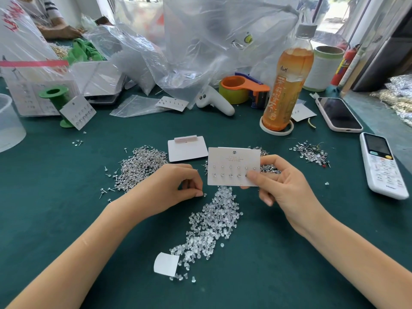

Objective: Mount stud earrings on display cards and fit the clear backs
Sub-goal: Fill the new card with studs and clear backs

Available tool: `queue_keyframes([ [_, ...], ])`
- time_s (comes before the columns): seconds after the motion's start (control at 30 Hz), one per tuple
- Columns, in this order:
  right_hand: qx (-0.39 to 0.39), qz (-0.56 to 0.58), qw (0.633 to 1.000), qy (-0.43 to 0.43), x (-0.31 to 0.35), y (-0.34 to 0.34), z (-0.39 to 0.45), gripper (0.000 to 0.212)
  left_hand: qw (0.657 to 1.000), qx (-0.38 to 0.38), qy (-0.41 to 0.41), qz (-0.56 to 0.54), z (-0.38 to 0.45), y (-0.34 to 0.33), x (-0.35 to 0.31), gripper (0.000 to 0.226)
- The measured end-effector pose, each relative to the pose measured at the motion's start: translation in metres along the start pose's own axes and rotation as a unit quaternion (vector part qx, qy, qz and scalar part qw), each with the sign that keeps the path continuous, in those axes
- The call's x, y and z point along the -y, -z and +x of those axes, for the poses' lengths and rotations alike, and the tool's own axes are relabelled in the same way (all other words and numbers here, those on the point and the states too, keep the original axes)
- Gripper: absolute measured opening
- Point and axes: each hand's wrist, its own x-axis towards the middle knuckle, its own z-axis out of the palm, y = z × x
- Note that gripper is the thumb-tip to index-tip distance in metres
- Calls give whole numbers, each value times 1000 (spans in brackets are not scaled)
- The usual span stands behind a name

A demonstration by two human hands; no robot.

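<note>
A right hand [281, 186] pinches a matte white display card [233, 161] studded with earrings; the left hand [176, 186] pinches a clear back [204, 194] above the green felt table [289, 264].

Looks like a small jewellery packing workshop, hand-assembly style. A table [66, 219] covered in dark green cloth is strewn with heaps of loose stud earrings [142, 166] and a long spill of clear backs [211, 221]. Printed display cards [234, 166], crumpled plastic bags [200, 41] and a tape dispenser [243, 88] are scattered about, and another worker's arm [60, 32] can be seen at the far end.
</note>
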Motion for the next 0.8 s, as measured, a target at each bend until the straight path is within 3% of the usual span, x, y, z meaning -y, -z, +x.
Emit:
queue_keyframes([
  [0.13,-5,2,1000,1,1,0,0,30,1000,-15,0,-5,-1,1,-1,6],
  [0.23,-9,-5,1000,26,1,-1,-2,25,997,-70,17,-36,-2,2,-3,8],
  [0.33,-32,-110,979,166,-1,-3,-9,15,984,-125,70,-105,0,5,-7,12],
  [0.37,-34,-184,950,252,-2,-3,-11,16,977,-129,90,-143,1,6,-9,13],
  [0.47,34,-368,799,473,-8,-1,-14,15,941,-107,128,-295,3,9,-17,8],
  [0.57,93,-468,686,550,-12,-2,-14,13,922,-48,114,-367,1,6,-27,11],
  [0.67,92,-521,617,583,-13,-6,-14,10,919,1,94,-384,-1,0,-34,11],
  [0.8,89,-538,585,600,-12,-8,-14,11,925,43,81,-368,-2,-3,-37,5],
])
